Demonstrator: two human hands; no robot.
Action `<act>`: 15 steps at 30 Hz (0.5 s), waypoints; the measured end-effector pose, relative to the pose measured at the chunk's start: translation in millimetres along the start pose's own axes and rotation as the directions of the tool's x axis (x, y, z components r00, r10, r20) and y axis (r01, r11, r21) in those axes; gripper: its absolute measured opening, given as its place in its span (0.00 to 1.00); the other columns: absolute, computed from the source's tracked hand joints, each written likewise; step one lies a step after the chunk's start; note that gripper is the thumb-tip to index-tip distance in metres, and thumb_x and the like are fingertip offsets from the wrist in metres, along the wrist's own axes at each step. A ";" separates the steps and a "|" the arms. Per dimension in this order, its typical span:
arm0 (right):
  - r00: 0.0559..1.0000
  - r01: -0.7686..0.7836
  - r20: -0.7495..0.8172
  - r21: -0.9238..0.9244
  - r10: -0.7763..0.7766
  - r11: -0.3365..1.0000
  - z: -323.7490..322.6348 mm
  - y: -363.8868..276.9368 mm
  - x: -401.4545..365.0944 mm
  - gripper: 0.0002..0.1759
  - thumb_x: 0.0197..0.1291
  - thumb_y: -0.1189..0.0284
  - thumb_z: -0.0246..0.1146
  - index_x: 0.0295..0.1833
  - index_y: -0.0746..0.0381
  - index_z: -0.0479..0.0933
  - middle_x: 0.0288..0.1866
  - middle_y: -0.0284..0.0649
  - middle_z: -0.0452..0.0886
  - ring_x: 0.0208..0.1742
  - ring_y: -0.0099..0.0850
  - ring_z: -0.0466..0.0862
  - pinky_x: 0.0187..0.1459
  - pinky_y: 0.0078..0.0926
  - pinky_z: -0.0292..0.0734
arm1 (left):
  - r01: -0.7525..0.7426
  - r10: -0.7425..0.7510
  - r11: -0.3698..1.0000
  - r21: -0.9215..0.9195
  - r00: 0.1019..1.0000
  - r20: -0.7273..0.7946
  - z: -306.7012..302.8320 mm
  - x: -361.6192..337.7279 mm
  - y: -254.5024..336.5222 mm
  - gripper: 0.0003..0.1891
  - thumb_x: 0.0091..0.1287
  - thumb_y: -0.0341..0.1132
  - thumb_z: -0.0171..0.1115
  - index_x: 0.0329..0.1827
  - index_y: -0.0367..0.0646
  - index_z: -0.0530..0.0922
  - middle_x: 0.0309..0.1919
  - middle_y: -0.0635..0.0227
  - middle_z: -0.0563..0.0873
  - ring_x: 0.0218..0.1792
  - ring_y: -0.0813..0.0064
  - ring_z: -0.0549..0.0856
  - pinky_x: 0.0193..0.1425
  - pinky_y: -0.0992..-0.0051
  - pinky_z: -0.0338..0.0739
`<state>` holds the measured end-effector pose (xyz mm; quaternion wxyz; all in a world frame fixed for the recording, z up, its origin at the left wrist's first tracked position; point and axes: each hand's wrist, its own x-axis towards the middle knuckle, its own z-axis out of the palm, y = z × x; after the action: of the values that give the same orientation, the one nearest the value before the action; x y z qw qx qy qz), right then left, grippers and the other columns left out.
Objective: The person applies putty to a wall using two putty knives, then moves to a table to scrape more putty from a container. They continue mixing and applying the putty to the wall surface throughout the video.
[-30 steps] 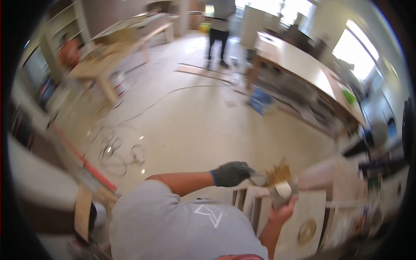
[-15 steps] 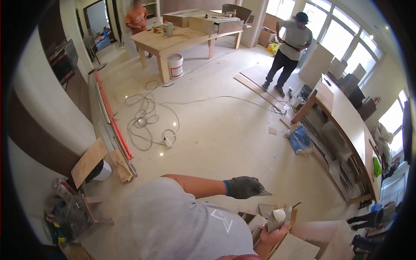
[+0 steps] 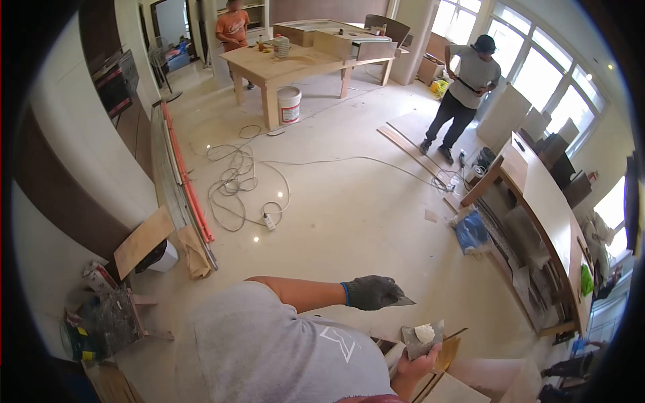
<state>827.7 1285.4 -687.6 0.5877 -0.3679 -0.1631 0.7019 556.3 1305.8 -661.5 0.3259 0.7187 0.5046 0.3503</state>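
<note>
My left hand (image 3: 373, 293), in a dark glove with a blue cuff, is closed around a putty knife (image 3: 400, 301) whose pointed blade juts out to the right. My bare right hand (image 3: 416, 366) grips a flat metal plate (image 3: 411, 344) from below, near the bottom. A white lump of putty (image 3: 424, 333) sits on that plate. The knife blade stays apart from the putty, above and left of it. Wooden boards and a box-like piece (image 3: 463, 391) lie under and beside my right hand, partly hidden.
Coiled cable (image 3: 232, 178) lies across the floor. A wooden table (image 3: 289, 62) with a white bucket (image 3: 289, 106) beside it stands at the back. Two people (image 3: 463, 91) (image 3: 232, 32) stand there. A long bench (image 3: 537, 195) runs along the right; orange pipes (image 3: 185, 178) lie left.
The view has shifted, so the room appears further right and lower. The plate has moved slightly left and its putty is more visible. Both hands keep their holds.
</note>
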 end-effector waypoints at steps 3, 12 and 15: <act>0.999 -0.023 0.030 0.025 0.022 0.999 10.1 -1.0 -2.8 0.29 0.76 0.51 0.44 0.69 0.62 0.66 0.64 0.41 0.75 0.63 0.39 0.78 0.62 0.41 0.75 | -0.003 0.003 0.999 0.040 1.000 -0.022 0.2 -5.0 -3.5 0.12 0.67 0.35 0.60 0.49 0.42 0.83 0.45 0.56 0.84 0.48 0.56 0.82 0.56 0.62 0.77; 0.982 0.187 0.101 -0.476 -0.158 0.859 7.0 4.0 -7.9 0.27 0.75 0.51 0.46 0.67 0.57 0.69 0.62 0.37 0.76 0.60 0.35 0.79 0.57 0.38 0.78 | 0.116 -0.116 0.993 -0.008 0.992 -0.049 -2.4 -22.0 -5.7 0.15 0.63 0.38 0.63 0.50 0.41 0.83 0.44 0.53 0.84 0.49 0.54 0.83 0.56 0.63 0.77; 0.996 0.048 0.081 -0.252 -0.029 0.967 4.2 3.7 -6.7 0.34 0.63 0.50 0.61 0.70 0.56 0.67 0.62 0.40 0.76 0.60 0.37 0.79 0.62 0.38 0.75 | 0.113 -0.112 0.994 0.011 0.993 -0.045 0.5 -24.2 -10.0 0.16 0.63 0.39 0.64 0.52 0.43 0.82 0.47 0.53 0.84 0.50 0.55 0.83 0.57 0.63 0.77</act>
<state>822.4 1279.0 -685.1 0.5427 -0.4095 -0.2809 0.6774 545.8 1285.4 -674.2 0.3290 0.6835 0.5536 0.3436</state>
